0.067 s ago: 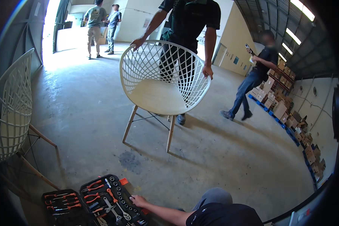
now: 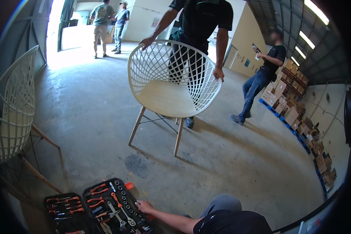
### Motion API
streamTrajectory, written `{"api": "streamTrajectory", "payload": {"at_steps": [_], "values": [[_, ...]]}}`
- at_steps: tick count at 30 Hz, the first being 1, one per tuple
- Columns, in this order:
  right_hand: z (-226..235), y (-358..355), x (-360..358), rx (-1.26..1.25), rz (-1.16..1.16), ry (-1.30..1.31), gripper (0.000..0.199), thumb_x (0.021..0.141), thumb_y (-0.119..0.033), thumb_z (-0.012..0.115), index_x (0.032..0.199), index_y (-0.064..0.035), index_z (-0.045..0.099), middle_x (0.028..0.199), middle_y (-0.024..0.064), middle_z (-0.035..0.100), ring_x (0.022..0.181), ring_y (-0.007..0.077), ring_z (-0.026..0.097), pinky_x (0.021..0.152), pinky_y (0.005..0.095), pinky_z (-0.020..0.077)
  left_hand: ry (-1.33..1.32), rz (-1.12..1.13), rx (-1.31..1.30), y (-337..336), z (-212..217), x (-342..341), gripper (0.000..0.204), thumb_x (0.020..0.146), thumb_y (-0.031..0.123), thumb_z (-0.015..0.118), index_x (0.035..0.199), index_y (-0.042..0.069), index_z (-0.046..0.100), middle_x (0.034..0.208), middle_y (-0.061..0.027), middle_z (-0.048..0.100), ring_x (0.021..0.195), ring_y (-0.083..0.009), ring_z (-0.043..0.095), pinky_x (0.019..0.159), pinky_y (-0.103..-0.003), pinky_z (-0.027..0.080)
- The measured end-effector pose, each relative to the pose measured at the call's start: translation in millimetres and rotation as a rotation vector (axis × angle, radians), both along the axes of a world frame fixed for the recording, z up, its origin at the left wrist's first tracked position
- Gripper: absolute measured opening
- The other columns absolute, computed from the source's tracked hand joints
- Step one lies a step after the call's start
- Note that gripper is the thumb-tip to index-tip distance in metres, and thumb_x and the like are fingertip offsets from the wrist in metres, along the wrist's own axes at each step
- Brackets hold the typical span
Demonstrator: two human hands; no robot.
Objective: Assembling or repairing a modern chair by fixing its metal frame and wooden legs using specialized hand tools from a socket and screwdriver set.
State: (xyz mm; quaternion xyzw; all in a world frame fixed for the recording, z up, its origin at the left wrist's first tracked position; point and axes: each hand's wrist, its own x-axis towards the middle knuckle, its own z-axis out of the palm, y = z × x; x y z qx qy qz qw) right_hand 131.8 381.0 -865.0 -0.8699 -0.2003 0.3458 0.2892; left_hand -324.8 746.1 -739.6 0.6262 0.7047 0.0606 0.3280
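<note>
On the floor at the lower left lies an open black tool case (image 2: 126, 199), its moulded slots filled with orange-handled pliers (image 2: 99, 190), an adjustable wrench (image 2: 115, 212), a ratchet (image 2: 125, 214), a row of sockets and several screwdrivers (image 2: 68, 206). My right hand (image 2: 145, 207), its arm coming from a black sleeve, has its fingers curled at the right edge of the case, beside the sockets. Part of the grip is hidden. My left hand is out of sight. Ahead stands a cream lattice-backed chair (image 2: 165, 97) on wooden legs, a person's hands resting on its rim.
A second lattice chair (image 2: 13, 117) stands close on the left. Behind the centre chair is a standing person (image 2: 202, 27); another (image 2: 267, 66) at the right holds a phone. Two people are by the bright doorway. Boxes on blue pallets (image 2: 277, 111) line the right wall.
The view has shifted slightly, so the background sits further right. At the right, the person with the phone has brought the rear leg in. My right hand stays at the case edge.
</note>
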Motion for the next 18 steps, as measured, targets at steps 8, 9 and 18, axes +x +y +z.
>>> {"api": "streamTrajectory", "payload": {"at_steps": [8,9,18], "values": [[6.6,2.1,2.3,-0.016,0.015,-0.066,0.042,0.100,-0.042,0.044,0.109,-0.0047,0.062,0.102,0.0248,0.068,0.100,0.0436,0.064,0.087,0.0549,0.0500,0.066,0.104,0.063,43.8,-146.5,-29.4,0.061,0.094,0.041,0.061,0.120,-0.014,0.056,0.119,-0.0290,0.062,0.111,-0.0420,0.060,0.097,-0.044,0.045],[8.0,2.0,4.4,-0.021,0.028,-0.057,0.042,0.100,-0.042,0.044,0.109,-0.0047,0.062,0.102,0.0248,0.068,0.100,0.0436,0.064,0.087,0.0549,0.0500,0.019,0.046,0.126,41.1,-154.7,-31.8,0.066,0.091,0.043,0.064,0.121,-0.014,0.056,0.118,-0.0309,0.062,0.111,-0.0437,0.061,0.096,-0.045,0.046],[10.8,-6.0,11.3,-0.053,0.026,-0.157,0.042,0.100,-0.039,0.043,0.106,-0.0027,0.063,0.096,0.0244,0.069,0.092,0.0455,0.066,0.085,0.0555,0.0508,-0.034,-0.046,0.248,14.5,-102.7,44.2,0.067,0.090,0.041,0.067,0.133,-0.008,0.051,0.136,-0.0306,0.052,0.129,-0.0424,0.049,0.107,-0.044,0.039]]}}
